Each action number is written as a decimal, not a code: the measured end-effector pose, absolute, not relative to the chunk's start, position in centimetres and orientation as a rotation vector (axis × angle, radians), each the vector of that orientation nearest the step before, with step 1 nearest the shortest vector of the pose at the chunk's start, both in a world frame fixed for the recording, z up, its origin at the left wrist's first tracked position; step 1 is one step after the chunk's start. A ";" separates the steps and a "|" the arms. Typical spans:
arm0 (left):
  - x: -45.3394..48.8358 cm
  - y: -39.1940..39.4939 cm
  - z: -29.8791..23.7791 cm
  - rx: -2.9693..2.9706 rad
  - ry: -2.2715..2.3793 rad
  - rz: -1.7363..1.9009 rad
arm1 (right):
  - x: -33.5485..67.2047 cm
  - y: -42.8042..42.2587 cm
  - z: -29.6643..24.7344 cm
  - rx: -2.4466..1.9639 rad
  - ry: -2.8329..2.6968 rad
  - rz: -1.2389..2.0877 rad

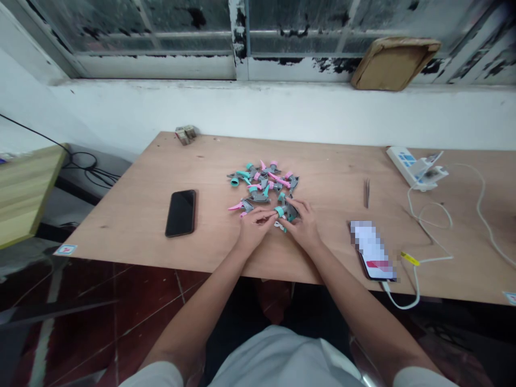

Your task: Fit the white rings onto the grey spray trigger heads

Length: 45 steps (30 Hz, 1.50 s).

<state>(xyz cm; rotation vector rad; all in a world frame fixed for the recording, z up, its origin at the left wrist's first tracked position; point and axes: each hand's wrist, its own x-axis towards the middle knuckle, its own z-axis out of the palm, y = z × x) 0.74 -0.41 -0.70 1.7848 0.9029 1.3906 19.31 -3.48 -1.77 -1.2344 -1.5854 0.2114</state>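
Note:
On a plywood table (133, 215) lies a loose heap of small grey plastic parts (262, 183) with teal rings and pink levers. My left hand (253, 231) and my right hand (302, 223) meet at the heap's near edge. Between them they hold one grey part with a teal ring (284, 211). My left fingertips pinch its teal end, and my right fingers wrap its grey body. A pink-levered part (242, 207) lies just beyond my left hand.
A black smartphone (180, 213) lies left of the heap. To the right are tweezers (366, 193), a second phone (373, 251) on a white cable, and a power strip (411, 166). A small bundle (185, 134) sits at the back edge, against a white wall.

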 end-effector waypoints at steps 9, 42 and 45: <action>0.7 -0.4 -1.1 1.759 0.927 1.359 | 19.4 -3.3 -2.1 -1.188 -1.580 0.189; 0.9 -0.2 -1.4 1.620 0.926 1.204 | 19.6 -3.2 -2.4 -1.137 -1.401 0.485; 0.9 -0.3 -1.2 1.622 0.941 1.204 | 19.5 -3.3 -2.0 -1.141 -1.410 0.463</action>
